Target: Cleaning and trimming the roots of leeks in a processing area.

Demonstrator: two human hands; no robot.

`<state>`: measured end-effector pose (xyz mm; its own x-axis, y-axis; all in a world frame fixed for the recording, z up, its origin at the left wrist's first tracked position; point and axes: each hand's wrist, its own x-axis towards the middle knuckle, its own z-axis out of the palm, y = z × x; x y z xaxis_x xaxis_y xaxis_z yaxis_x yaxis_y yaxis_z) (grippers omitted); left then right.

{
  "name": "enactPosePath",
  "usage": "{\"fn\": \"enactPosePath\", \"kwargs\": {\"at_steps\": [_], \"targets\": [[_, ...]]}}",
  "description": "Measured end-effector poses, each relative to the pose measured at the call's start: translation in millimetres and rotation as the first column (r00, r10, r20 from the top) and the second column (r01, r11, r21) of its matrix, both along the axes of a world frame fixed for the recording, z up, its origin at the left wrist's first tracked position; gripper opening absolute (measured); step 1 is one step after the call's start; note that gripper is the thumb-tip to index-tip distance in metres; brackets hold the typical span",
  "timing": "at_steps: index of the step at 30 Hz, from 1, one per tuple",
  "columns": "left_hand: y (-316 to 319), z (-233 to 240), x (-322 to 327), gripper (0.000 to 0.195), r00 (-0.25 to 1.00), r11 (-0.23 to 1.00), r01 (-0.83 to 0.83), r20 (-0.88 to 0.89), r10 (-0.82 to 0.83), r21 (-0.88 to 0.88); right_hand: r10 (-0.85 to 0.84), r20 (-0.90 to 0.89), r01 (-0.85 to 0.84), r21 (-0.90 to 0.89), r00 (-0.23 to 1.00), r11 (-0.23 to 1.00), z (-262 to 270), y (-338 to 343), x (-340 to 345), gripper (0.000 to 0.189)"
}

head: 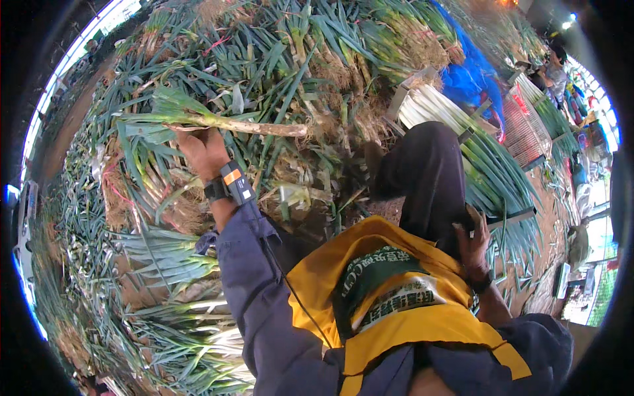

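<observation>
My left hand [204,151] grips a single leek [257,127] near the base of its green leaves. Its pale brown shaft points to the right, held above a heap of leeks. My right hand [473,242] rests by my bent right knee [431,148], fingers apart, with nothing visible in it. Just past that knee, a stack of cleaned leeks [426,106], white shafts and long green leaves, lies in a metal frame [520,214]. Bundles of unpeeled leeks with brown roots [327,69] cover the ground before me.
Cleaned white leeks [223,341] lie on the ground at my left. Blue plastic sheeting [468,74] and a pale wire crate [527,126] stand beyond the frame. Another person [554,76] is at the far right. A yellow apron [386,277] covers my lap.
</observation>
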<state>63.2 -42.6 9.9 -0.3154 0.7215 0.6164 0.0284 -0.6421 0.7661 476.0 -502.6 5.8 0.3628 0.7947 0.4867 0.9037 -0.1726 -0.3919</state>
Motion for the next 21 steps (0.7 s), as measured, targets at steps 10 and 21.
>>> {"fn": "enactPosePath", "kwargs": {"at_steps": [10,21], "targets": [[6.0,6.9,9.3,0.047,0.426,0.881,0.465,0.850,-0.309,0.087,-0.051,-0.369,0.041,-0.035,0.928,0.999,-2.5,-31.2,8.9,0.042],[-1.2,6.6,14.6,0.042,0.412,0.802,0.592,0.826,-0.385,0.078,0.145,-0.303,-0.214,-0.208,0.942,0.955,2.2,-100.7,0.1,0.044]]}}
